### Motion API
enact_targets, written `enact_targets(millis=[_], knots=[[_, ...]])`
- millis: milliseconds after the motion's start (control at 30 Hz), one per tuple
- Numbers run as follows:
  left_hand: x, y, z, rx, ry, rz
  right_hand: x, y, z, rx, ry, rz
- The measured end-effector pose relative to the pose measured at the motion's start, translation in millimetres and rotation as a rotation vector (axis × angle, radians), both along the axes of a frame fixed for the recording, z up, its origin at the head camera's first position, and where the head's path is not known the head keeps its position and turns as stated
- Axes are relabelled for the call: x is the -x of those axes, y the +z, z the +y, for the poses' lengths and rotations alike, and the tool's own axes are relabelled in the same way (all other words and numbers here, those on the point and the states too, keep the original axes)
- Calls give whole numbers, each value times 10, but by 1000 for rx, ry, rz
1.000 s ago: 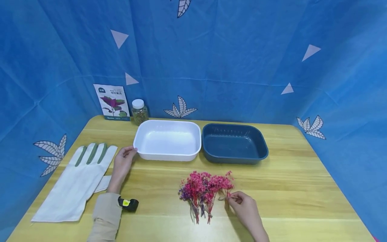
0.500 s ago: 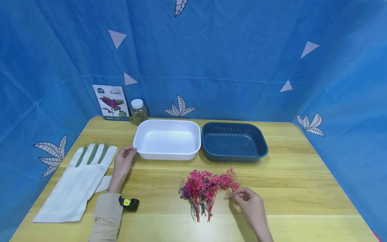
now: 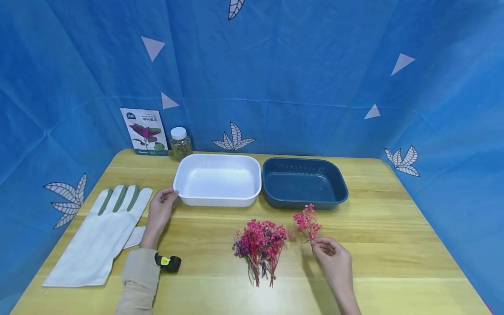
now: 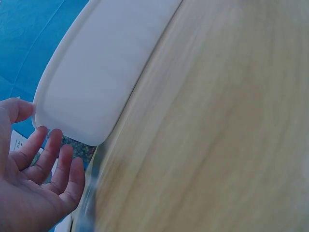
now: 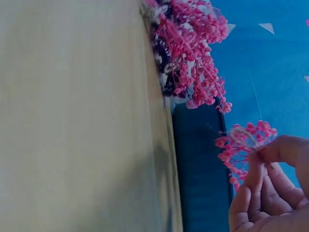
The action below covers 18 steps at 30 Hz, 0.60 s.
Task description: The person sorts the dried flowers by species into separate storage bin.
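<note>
My right hand (image 3: 334,261) pinches a small bunch of pink dried flowers (image 3: 308,222) by its stems, between thumb and fingertips. A bit of twine loops at the stems, seen in the right wrist view. The bunch is raised above the table, in front of the dark blue basin (image 3: 305,204). More pink and purple dried flowers (image 3: 260,245) lie in the middle of the table, left of that hand. At the near left corner of the white basin (image 3: 218,202), my left hand (image 4: 36,179) pinches the rim between thumb and forefinger, its other fingers loosely bent.
White gloves with green stripes (image 3: 98,240) lie on the left of the table. Behind the white basin stand a jar with a white lid (image 3: 181,146) and a packet with a plant picture (image 3: 145,133). A blue cloth (image 3: 315,65) hangs around the table's back and sides.
My right hand has lifted the small pink bunch away from the other flowers, moving it right and toward the dark blue basin. The left hand stays at the white basin's corner.
</note>
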State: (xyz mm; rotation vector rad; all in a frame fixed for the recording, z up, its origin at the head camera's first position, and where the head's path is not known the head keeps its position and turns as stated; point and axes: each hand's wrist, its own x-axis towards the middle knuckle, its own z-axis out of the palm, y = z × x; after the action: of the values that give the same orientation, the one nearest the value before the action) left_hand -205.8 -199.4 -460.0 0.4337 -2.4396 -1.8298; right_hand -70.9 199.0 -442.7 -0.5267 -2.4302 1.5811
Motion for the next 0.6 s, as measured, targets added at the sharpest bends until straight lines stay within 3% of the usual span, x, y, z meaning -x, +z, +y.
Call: enact_targets(millis=[133,300,600], knots=[[10,-7,0,-3,1,-6,67,49,-35,4,-4,65],[26,4,5,-10,5,-5,187,138,-101,7,58,135],[6,12,1,-16,10,-5,519,296,-279,18,182,163]])
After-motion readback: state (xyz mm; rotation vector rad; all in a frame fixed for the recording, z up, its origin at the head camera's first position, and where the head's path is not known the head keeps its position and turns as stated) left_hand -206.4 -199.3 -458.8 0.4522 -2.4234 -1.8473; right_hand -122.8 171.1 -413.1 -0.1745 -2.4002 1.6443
